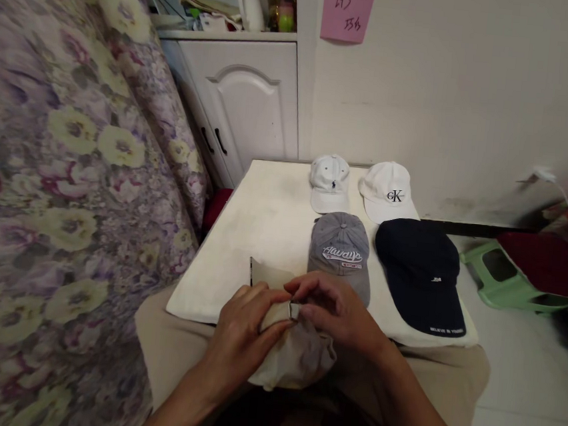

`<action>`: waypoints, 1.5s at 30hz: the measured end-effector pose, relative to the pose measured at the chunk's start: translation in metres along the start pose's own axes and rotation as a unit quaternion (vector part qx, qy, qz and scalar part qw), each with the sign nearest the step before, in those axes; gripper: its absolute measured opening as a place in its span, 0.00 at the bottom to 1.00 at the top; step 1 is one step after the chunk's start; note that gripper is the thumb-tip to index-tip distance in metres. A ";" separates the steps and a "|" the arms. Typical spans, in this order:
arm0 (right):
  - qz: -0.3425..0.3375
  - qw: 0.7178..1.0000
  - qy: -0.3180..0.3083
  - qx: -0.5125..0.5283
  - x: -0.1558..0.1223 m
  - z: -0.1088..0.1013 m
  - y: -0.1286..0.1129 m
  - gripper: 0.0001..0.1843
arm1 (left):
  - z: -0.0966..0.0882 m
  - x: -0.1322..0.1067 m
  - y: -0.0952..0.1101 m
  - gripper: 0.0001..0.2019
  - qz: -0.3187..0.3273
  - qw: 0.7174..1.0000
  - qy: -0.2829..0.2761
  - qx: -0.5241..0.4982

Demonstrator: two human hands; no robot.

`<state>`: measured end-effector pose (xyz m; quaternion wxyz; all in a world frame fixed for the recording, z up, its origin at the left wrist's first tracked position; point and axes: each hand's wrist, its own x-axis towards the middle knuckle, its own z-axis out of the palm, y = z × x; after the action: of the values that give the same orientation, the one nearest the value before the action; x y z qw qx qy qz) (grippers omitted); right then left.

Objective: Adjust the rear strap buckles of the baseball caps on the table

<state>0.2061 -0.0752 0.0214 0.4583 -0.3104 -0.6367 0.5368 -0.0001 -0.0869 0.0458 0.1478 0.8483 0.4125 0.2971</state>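
Observation:
Both my hands meet at the near edge of a small white table [268, 218]. My left hand [241, 333] and my right hand [337, 310] are closed on a beige cap [295, 355], pinching its strap and a small metal buckle between the fingertips. The cap's crown hangs over my lap, and its strap end sticks up to the left. Just beyond my hands lies a grey cap [341, 249] with white lettering.
A dark navy cap [422, 270] lies right of the grey one. Behind them sit two white caps [330, 181] [389, 190]. A floral bedcover [61, 171] fills the left. A white cabinet [245, 95] stands behind; a green stool [503, 278] is at right.

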 end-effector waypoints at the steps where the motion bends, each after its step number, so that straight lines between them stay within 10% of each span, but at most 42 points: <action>1: 0.010 1.000 0.000 0.017 -0.001 0.001 0.002 0.06 | 0.000 0.000 0.000 0.10 0.002 1.000 0.002 0.001; 45: 0.098 0.987 -0.029 0.124 0.001 0.003 0.018 0.09 | -0.005 0.006 -0.009 0.13 0.080 0.993 -0.072 0.038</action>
<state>0.2011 -0.0721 0.0045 0.4198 -0.2967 -0.5446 0.6627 -0.0059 -0.0765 0.0478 0.1206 0.9028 0.3426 0.2303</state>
